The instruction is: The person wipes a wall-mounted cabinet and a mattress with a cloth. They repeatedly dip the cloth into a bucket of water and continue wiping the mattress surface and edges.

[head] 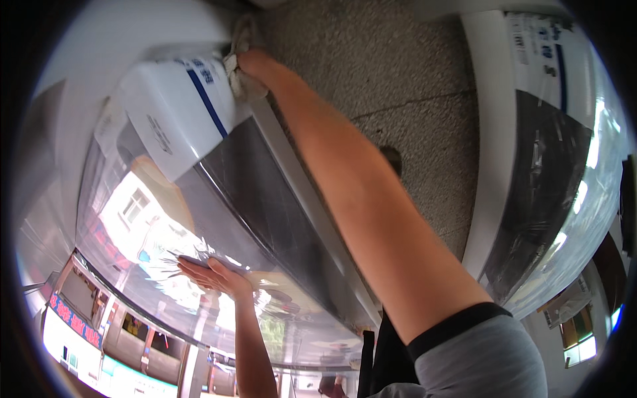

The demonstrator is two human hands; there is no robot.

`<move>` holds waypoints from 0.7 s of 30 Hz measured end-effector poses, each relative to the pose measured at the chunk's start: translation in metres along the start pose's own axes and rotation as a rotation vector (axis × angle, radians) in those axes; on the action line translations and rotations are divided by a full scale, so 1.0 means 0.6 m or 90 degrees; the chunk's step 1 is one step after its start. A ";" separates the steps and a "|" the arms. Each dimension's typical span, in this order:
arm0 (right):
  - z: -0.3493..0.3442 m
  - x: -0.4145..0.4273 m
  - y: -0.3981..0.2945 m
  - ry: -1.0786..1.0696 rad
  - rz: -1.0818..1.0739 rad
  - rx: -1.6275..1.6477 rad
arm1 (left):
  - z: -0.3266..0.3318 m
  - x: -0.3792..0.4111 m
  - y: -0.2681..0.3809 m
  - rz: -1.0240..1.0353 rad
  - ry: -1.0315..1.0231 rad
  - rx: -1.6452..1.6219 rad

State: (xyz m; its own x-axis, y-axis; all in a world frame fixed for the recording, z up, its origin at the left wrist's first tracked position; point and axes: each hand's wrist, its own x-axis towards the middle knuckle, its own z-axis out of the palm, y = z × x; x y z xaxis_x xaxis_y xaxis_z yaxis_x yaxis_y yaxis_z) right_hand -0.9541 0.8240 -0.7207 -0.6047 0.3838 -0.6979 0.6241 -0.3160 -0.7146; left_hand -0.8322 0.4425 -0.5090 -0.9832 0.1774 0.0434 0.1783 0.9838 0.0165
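A long, large appliance-like item wrapped in clear plastic film [239,199] stretches across the left half of the view. Its near end has a white wrap panel [164,109] with a blue stripe and printing. My left hand [214,276] lies flat against the glossy film with its fingers extended, and the film creases around the fingertips. My right arm reaches up along the item's edge. At its end, my right hand [255,64] grips an off-white cloth or strap [234,74] beside the white corner. Some of its fingers are hidden.
Speckled stone floor [413,64] with a seam runs between this item and a second film-wrapped item [542,164] on the right. A dark shoe-like shape [391,158] shows beside my arm. A storefront sign [74,321] lies beyond at lower left.
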 end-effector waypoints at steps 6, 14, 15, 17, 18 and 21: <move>0.064 -0.108 0.188 -0.016 -0.007 -0.009 | 0.003 -0.001 -0.026 -0.002 0.018 -0.010; 0.154 -0.430 0.522 -0.006 0.174 0.043 | 0.025 0.001 -0.023 0.003 0.041 -0.042; 0.166 -0.471 0.567 0.033 0.165 0.016 | 0.029 0.002 -0.009 -0.010 0.044 -0.054; 0.193 -0.568 0.615 0.026 0.207 0.178 | 0.033 0.002 -0.011 -0.005 0.077 -0.070; 0.205 -0.616 0.635 0.016 0.222 0.261 | 0.035 0.011 -0.021 0.003 0.107 -0.063; 0.226 -0.776 0.734 -0.096 0.197 0.273 | 0.022 0.025 -0.032 0.006 0.120 -0.068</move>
State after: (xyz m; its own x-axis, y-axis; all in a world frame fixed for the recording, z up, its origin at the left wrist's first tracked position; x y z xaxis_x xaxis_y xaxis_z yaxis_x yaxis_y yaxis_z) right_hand -0.4648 0.3884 -0.7171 -0.5088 0.0977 -0.8553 0.5454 -0.7321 -0.4081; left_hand -0.8511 0.4264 -0.5219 -0.9584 0.1691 0.2301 0.2005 0.9723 0.1206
